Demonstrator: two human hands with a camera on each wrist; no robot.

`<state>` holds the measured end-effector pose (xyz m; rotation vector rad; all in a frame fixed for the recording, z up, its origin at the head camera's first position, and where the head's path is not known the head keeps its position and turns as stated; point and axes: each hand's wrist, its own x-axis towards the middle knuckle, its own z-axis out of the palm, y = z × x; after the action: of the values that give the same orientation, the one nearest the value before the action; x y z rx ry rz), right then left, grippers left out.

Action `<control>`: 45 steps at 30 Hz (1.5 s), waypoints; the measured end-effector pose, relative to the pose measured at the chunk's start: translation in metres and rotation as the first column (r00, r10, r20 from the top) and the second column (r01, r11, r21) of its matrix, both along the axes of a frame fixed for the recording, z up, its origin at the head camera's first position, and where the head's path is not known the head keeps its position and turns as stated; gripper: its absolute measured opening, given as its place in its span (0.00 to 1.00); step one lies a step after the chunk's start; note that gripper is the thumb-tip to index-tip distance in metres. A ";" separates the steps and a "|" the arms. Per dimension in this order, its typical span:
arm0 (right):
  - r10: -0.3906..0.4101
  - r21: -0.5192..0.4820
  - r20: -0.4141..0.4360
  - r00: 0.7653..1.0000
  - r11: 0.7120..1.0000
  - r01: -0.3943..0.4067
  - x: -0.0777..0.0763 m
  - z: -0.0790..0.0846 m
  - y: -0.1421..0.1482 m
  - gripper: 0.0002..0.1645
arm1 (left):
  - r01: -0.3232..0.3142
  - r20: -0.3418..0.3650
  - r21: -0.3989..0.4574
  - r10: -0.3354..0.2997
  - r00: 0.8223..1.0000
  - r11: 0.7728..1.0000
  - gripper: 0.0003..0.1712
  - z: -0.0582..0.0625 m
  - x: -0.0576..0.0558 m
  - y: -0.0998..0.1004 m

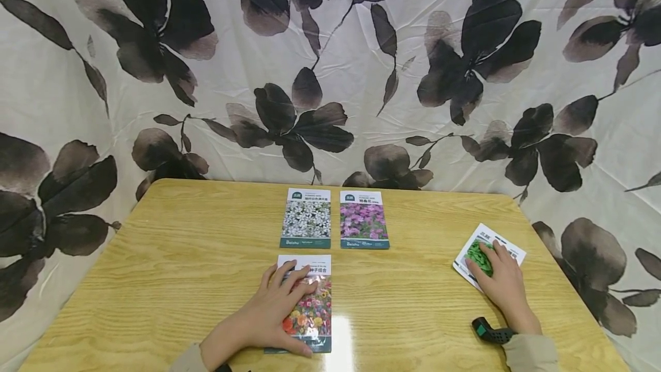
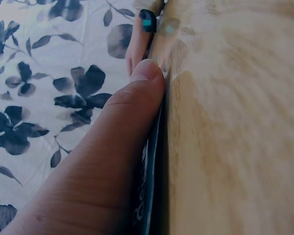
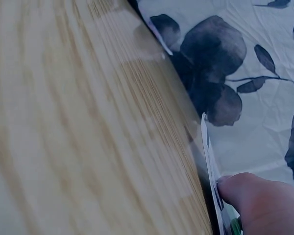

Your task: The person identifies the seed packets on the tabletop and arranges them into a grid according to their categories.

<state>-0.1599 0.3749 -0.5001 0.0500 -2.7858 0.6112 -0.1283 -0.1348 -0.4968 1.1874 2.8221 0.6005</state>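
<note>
Grip unclenched: left hand (image 1: 271,312) lay spread on mixed-flower packet (image 1: 316,307), right hand (image 1: 505,281) on leafy-green packet (image 1: 473,249), seemingly to steady both.

Indoor setting, room type unclear, wood-grain table (image 1: 403,309), creased floral cloth (image 1: 361,73) behind

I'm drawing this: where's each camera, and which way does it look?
Head: worn on the head, facing forward and down at table and cloth; left hand and right hand show.
Left wrist: worn there, facing the left thumb and flower packet; right hand beyond.
Right wrist: worn there, facing the right thumb and leaf packet.
Both wrist views share the table and cloth.
</note>
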 end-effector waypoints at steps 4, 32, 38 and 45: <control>0.012 0.000 0.002 1.000 1.000 -0.012 -0.001 0.000 -0.003 0.38 | -0.002 -0.004 -0.005 0.002 1.000 1.000 0.64 0.000 0.000 0.000; 0.155 -0.014 0.166 0.974 0.988 -0.155 0.000 0.011 -0.015 0.38 | 0.007 -0.026 -0.033 -0.007 1.000 0.999 0.64 0.001 0.000 0.000; 0.169 -0.014 0.209 0.963 0.985 -0.170 -0.001 0.012 -0.016 0.39 | 0.008 -0.023 -0.032 -0.009 1.000 0.999 0.63 0.001 0.001 0.000; 0.180 -0.019 0.233 0.956 0.983 -0.181 0.000 0.014 -0.019 0.42 | 0.006 -0.030 -0.034 -0.007 1.000 0.999 0.63 0.000 0.001 -0.001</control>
<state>-0.1601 0.3560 -0.4862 0.2512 -3.0334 0.6984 -0.1276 -0.1358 -0.4969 1.2101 2.8396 0.5371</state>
